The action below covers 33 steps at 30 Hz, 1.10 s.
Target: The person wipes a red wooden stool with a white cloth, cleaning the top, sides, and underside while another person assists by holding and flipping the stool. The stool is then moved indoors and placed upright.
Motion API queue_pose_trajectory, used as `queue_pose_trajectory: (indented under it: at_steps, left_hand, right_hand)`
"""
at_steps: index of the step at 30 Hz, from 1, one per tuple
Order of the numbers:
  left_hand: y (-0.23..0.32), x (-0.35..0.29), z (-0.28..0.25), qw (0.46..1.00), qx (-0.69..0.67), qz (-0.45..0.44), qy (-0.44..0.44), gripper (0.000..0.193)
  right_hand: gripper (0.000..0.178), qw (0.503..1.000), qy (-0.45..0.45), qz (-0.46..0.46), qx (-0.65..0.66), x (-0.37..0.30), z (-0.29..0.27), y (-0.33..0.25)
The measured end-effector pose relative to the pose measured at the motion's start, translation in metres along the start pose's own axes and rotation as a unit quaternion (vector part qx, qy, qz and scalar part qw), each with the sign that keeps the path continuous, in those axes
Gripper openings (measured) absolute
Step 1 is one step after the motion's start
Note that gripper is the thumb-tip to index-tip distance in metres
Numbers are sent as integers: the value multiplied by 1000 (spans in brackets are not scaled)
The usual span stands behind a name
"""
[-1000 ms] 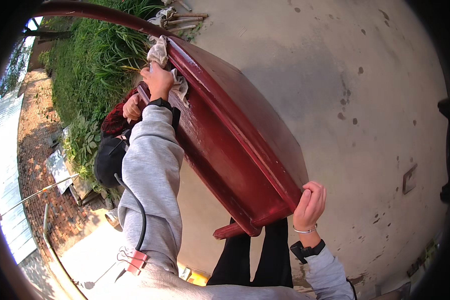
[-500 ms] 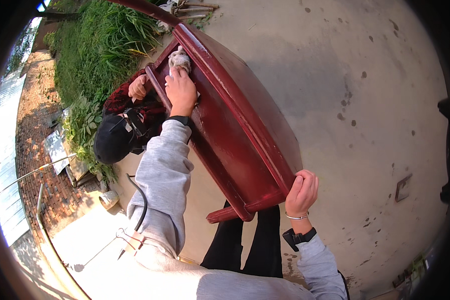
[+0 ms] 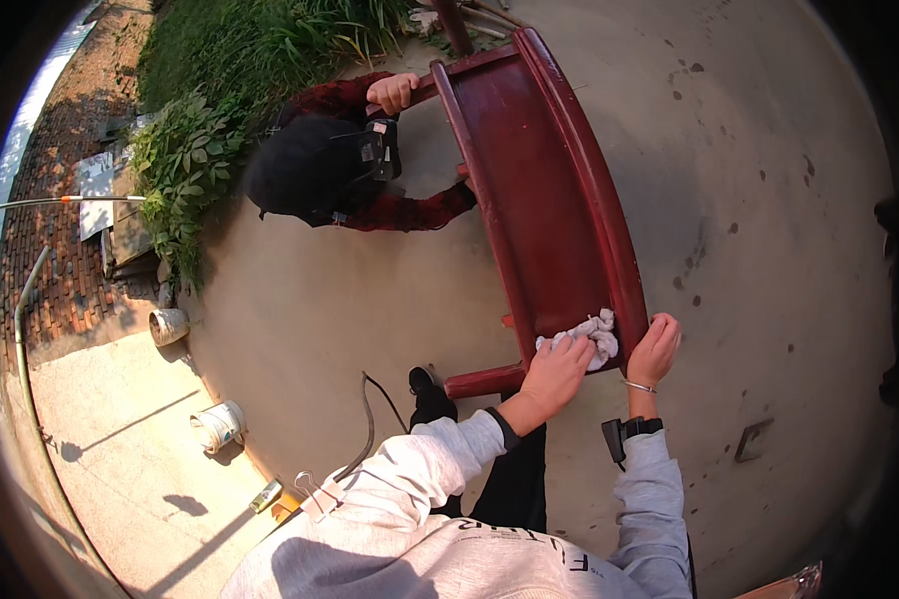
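Observation:
A dark red wooden piece of furniture (image 3: 549,190), with raised rails and legs, stands tilted in front of me. My left hand (image 3: 557,371) presses a crumpled whitish rag (image 3: 597,337) against its panel, in the corner at the near end. Partly under the palm, the rag bunches out past my fingers toward the right rail. Close by on the right, my right hand (image 3: 655,351) is closed around the near right corner of the furniture. A short leg (image 3: 484,382) sticks out to the left at the near end.
On the far left a co-worker in a black cap (image 3: 305,170) bends beside the furniture, one hand (image 3: 394,93) around its far leg. Two buckets (image 3: 218,426) stand at left, near a brick patch (image 3: 65,250). Green plants (image 3: 240,70) grow behind. A black cable hangs by my left arm.
My left hand has brought the rag from the far end of the panel to the near end. The co-worker's hand has come onto the far leg. The view has shifted, showing the furniture more upright.

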<state>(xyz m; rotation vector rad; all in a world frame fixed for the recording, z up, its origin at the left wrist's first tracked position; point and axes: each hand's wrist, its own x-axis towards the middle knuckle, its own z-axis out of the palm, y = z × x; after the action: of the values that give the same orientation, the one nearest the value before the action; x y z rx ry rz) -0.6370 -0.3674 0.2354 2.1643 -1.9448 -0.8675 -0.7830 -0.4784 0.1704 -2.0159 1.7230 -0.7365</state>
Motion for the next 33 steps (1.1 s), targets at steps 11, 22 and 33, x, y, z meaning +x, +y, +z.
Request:
queue_pose_trajectory:
  at_steps: [11,22,33]
  left_hand:
    - [-177,-260,-7,844,-511,-157,-43,30]
    - [-345,-527,79,515,-691,-476,173,33]
    - [-309,-444,84,496,-762,-399,118,47]
  right_hand:
    - [22,979,-58,-141,-136,-105,-14,-88]
    - [68,904,36,-63,-420,-149,94,-112]
    - [72,894,52,-60,-442,-152,98,-124]
